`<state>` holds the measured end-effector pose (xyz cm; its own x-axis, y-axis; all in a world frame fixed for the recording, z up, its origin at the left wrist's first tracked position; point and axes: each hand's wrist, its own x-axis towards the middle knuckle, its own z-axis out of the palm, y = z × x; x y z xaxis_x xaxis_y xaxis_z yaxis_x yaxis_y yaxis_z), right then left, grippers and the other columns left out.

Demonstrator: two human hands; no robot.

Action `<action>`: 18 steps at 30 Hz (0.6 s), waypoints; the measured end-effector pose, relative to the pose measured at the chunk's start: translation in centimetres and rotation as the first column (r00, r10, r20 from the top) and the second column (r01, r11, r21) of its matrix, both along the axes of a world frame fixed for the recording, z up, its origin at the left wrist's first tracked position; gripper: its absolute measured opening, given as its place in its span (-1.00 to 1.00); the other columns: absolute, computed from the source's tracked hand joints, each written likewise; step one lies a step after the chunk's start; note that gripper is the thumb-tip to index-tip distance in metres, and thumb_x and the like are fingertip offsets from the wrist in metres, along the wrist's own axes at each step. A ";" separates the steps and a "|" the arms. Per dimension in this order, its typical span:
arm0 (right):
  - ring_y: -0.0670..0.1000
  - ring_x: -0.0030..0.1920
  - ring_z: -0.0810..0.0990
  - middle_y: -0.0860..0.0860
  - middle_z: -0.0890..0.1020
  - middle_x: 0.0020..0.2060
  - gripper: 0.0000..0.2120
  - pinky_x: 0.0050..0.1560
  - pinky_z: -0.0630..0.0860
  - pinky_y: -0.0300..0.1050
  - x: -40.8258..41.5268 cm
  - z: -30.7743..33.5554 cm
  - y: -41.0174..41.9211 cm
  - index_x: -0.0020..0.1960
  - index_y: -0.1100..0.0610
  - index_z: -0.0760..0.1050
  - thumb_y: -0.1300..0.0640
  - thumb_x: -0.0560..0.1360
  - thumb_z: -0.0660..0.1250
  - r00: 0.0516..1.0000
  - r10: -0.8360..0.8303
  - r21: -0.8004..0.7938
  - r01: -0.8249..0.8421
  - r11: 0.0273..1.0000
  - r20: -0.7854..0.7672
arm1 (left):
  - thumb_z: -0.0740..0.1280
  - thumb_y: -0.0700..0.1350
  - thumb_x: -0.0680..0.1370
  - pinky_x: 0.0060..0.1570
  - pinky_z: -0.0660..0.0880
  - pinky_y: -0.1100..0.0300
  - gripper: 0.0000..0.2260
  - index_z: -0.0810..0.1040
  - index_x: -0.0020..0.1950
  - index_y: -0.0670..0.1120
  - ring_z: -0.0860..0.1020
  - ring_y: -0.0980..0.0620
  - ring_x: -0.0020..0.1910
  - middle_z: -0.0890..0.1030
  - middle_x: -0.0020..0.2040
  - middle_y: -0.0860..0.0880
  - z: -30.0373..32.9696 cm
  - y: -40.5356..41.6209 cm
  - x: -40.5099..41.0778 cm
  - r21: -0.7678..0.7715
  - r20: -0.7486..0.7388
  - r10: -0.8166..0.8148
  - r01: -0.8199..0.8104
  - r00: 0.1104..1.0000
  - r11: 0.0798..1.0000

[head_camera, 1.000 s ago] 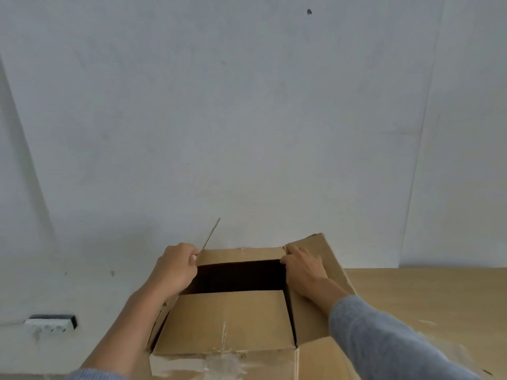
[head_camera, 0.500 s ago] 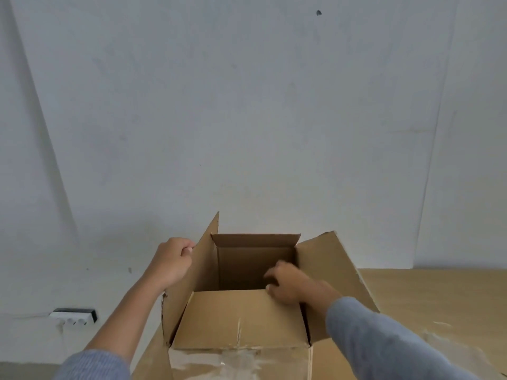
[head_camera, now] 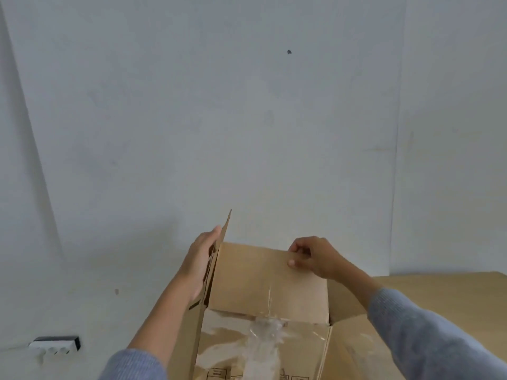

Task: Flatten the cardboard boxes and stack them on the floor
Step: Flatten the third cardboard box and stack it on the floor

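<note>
A brown cardboard box (head_camera: 263,349) with torn clear tape on its front stands low in the middle of the view. Its near flap (head_camera: 263,281) is raised upright and hides the inside. My right hand (head_camera: 312,257) pinches that flap's top right edge between thumb and curled fingers. The left flap (head_camera: 216,259) stands on edge, and my left hand (head_camera: 200,259) lies flat against its outer side with straight fingers. The right flap (head_camera: 351,300) hangs outward behind my right forearm.
A light wooden tabletop (head_camera: 444,294) stretches to the right of the box. A bare white wall fills the upper view. A white and black power strip (head_camera: 55,345) sits low on the left by the wall.
My right hand left the box's inside and lifted the near flap upright by its top edge. My left hand opened flat against the left flap, which now stands steeper. The view drew closer.
</note>
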<state>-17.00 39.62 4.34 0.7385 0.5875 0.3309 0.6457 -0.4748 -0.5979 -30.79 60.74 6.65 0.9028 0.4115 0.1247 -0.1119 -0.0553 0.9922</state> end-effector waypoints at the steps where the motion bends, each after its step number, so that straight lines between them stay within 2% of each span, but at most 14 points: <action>1: -0.14 -0.33 0.45 -0.10 0.53 -0.35 -0.94 -0.32 0.38 -0.39 0.1 0.5 -0.9 -0.16 0.08 0.56 0.15 0.41 0.44 1.000 -0.017 0.046 0.016 0.999 0.007 | 0.27 0.27 0.38 0.12 0.46 -0.03 -0.54 0.52 0.04 -0.08 0.55 -0.14 0.05 0.60 -0.01 -0.13 0.1 -0.8 0.4 0.041 0.057 0.021 -0.024 0.998 0.999; 3: -0.16 -0.32 0.49 -0.12 0.56 -0.35 -0.94 -0.34 0.40 -0.44 0.2 1.6 -2.6 -0.18 0.06 0.58 0.18 0.40 0.45 0.998 -0.062 0.132 0.057 0.990 0.034 | 0.36 0.21 0.29 0.10 0.46 0.07 -0.58 0.48 -0.03 -0.06 0.55 -0.08 0.07 0.58 0.00 -0.07 0.3 -2.6 0.8 0.121 0.191 0.059 -0.083 0.980 0.989; 5: -0.16 -0.29 0.53 -0.10 0.60 -0.33 -0.93 -0.33 0.40 -0.50 0.2 2.8 -4.3 -0.16 0.09 0.61 0.20 0.38 0.46 0.993 -0.100 0.188 0.086 0.978 0.068 | 0.49 0.01 0.31 0.01 0.47 0.24 -0.58 0.44 0.08 -0.06 0.55 0.13 0.03 0.55 0.01 0.04 0.5 -4.4 1.2 0.199 0.266 0.081 -0.137 0.961 0.970; 6: -0.13 -0.26 0.56 -0.07 0.63 -0.29 -0.91 -0.31 0.41 -0.49 0.2 3.3 -5.0 -0.13 0.11 0.63 0.20 0.37 0.47 0.989 -0.120 0.204 0.100 0.974 0.089 | 0.53 -0.12 0.31 -0.02 0.47 0.30 -0.52 0.41 0.14 -0.04 0.53 0.24 0.00 0.53 0.02 0.10 0.6 -5.3 1.4 0.225 0.289 0.093 -0.163 0.953 0.961; 8: -0.05 -0.17 0.59 0.00 0.65 -0.21 -0.86 -0.20 0.44 -0.42 0.1 4.4 -6.5 -0.07 0.16 0.64 0.21 0.36 0.48 0.980 -0.161 0.239 0.130 0.962 0.114 | 0.54 -0.28 0.28 -0.01 0.47 0.32 -0.38 0.36 0.23 0.00 0.49 0.33 -0.03 0.48 -0.01 0.21 0.7 -6.7 1.9 0.247 0.337 0.154 -0.245 0.929 0.938; 10: 0.01 -0.07 0.59 0.04 0.65 -0.13 -0.80 -0.02 0.49 -0.24 -0.1 5.1 -7.9 -0.02 0.20 0.63 0.24 0.35 0.48 0.976 -0.191 0.290 0.153 0.945 0.108 | 0.54 -0.30 0.27 0.07 0.48 0.23 -0.36 0.38 0.27 -0.03 0.50 0.30 -0.03 0.48 -0.05 0.22 1.2 -8.1 2.3 0.234 0.385 0.201 -0.306 0.901 0.923; 12: 0.03 -0.02 0.58 0.04 0.64 -0.10 -0.76 0.06 0.48 -0.16 -0.4 5.7 -9.4 0.02 0.22 0.63 0.25 0.36 0.48 0.968 -0.219 0.311 0.173 0.935 0.121 | 0.52 -0.29 0.29 0.05 0.48 0.25 -0.41 0.42 0.26 -0.07 0.54 0.20 -0.05 0.52 -0.07 0.17 2.0 -9.5 2.5 0.235 0.421 0.199 -0.318 0.885 0.919; 15: 0.02 -0.01 0.58 0.01 0.63 -0.12 -0.78 0.02 0.44 -0.20 -0.6 6.6 -11.5 0.02 0.20 0.63 0.24 0.37 0.47 0.958 -0.244 0.331 0.184 0.926 0.150 | 0.49 -0.28 0.33 -0.11 0.44 0.37 -0.47 0.45 0.27 -0.07 0.56 0.20 -0.07 0.54 -0.08 0.15 3.4 -11.1 2.8 0.249 0.446 0.158 -0.291 0.881 0.924; 18: -0.03 -0.02 0.55 -0.01 0.62 -0.10 -0.77 -0.01 0.42 -0.26 -0.6 7.2 -12.9 0.05 0.19 0.62 0.21 0.39 0.45 0.952 -0.257 0.341 0.189 0.921 0.167 | 0.46 -0.29 0.36 -0.06 0.50 0.29 -0.51 0.47 0.24 -0.02 0.57 0.21 -0.05 0.58 -0.01 0.08 5.2 -12.8 2.6 0.256 0.474 0.074 -0.218 0.877 0.942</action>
<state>-17.55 26.70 11.53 0.7342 0.2548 0.6293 0.6692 -0.4278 -0.6075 -28.23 47.91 11.86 0.6488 0.4139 0.6386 -0.5106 -0.3855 0.7686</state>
